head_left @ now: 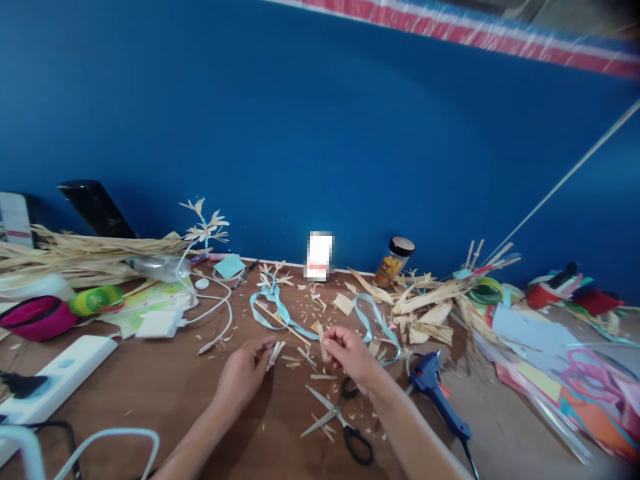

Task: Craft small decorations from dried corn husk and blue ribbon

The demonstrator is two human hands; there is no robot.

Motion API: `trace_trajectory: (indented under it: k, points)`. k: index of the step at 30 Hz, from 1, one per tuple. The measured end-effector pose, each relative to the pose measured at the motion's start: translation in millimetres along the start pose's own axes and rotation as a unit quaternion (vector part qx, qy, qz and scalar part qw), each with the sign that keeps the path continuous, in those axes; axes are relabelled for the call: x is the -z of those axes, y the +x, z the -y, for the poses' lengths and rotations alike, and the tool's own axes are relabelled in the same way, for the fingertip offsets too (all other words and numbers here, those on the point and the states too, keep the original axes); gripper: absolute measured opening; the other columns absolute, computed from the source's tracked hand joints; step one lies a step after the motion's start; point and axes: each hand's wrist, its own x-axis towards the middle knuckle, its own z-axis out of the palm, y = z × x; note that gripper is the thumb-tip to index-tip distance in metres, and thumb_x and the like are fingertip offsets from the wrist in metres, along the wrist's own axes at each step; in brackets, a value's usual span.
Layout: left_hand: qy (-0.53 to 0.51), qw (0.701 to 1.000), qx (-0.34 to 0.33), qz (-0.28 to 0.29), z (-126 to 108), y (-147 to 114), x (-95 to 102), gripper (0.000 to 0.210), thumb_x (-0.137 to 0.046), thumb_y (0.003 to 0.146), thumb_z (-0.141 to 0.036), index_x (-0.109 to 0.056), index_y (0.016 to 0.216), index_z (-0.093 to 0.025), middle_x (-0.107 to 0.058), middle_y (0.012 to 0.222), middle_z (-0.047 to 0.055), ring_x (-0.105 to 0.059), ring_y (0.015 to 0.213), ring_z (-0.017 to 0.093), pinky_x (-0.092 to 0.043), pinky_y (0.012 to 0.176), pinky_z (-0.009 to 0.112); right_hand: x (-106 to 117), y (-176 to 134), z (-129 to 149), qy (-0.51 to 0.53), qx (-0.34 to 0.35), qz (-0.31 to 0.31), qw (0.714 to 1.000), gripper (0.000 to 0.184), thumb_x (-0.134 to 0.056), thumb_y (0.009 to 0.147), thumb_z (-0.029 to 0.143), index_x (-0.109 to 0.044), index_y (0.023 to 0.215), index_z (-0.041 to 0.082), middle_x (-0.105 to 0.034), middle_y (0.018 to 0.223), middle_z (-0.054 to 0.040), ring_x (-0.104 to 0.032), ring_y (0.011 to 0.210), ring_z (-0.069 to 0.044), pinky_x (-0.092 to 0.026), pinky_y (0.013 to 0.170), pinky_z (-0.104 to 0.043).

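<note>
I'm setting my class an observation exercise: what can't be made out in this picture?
All in the head view:
- White upright rectangle: pixelation hides its details.
- Pale pieces in the left hand: the grip covers their held ends.
- Pale strip in the right hand: the grip covers part of it.
- Power strip: cut off by the left edge.
- Lidded jar: blur leaves its contents unidentifiable.

Narrow pale strips [276, 355] in left hand [249, 365], at seven o'clock from view centre: dry-looking, slightly splayed, long axis roughly one to seven, exact count unclear. Broader tan strip [322, 344] pinched in right hand [349, 351], at six o'clock from view centre: flat, straight, long axis near twelve to six; apart from narrow ones, between two and three o'clock of them.
</note>
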Motion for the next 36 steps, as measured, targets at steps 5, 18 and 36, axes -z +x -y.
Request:
trace_trajectory:
  k: [5, 18, 36]
  points:
    - [0.041, 0.999, -0.004, 0.001, -2.5, -1.2, 4.9, 0.030, -0.044, 0.079, -0.034, -0.066, 0.096, -0.023, -0.070, 0.097, 0.004, -0.062, 0.090, 0.022, -0.044, 0.078, 0.031, -1.5, -4.3, -1.7, 0.011, -0.002, 0.004, 1.000, 0.015, -0.056, 0.073, 0.031, -0.053, 0.073, 0.016, -0.050, 0.053, 0.0056, -0.041, 0.045, -0.006, -0.033, 0.044, -0.017]
    - [0.011, 0.994, -0.044, -0.095, -6.5, -18.1, 18.5, 0.030, -0.044, 0.080, -0.033, -0.064, 0.097, -0.019, -0.065, 0.099, 0.007, -0.059, 0.086, 0.022, -0.045, 0.076, 0.033, -25.8, -28.9, -6.7, 0.075, -0.038, -0.021, 0.996, 0.026, -0.061, 0.071, 0.039, -0.052, 0.073, 0.015, -0.052, 0.051, 0.0044, -0.042, 0.044, -0.006, -0.033, 0.042, -0.016]
    - [-0.326, 0.933, 0.075, 0.136, -53.8, -35.4, -13.1, 0.025, -0.055, 0.075, -0.035, -0.064, 0.080, -0.012, -0.053, 0.054, -0.003, -0.045, 0.049, 0.008, -0.037, 0.049, 0.019, -28.9, -41.9, -25.8, -0.027, -0.020, 0.038, 0.999, 0.016, -0.053, 0.076, 0.030, -0.054, 0.072, 0.015, -0.052, 0.050, 0.0038, -0.043, 0.043, -0.007, -0.034, 0.044, -0.018]
